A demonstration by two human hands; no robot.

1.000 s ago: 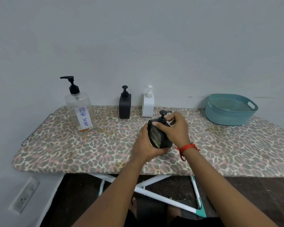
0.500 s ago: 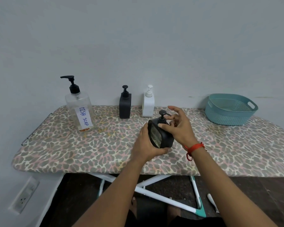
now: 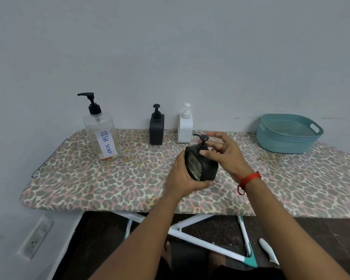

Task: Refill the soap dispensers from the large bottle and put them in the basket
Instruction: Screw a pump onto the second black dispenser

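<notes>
Altogether three dispensers (image 3: 208, 168) (image 3: 156, 130) (image 3: 185, 128), one large bottle (image 3: 101, 134), one basket (image 3: 281, 142).

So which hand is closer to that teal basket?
Right hand: at the black dispenser pump, left of the basket. Left hand: gripping that dispenser, farther left.

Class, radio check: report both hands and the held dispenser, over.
Left hand grips black dispenser, tilted. Right hand loose at its pump. Nothing between it and basket.
</notes>
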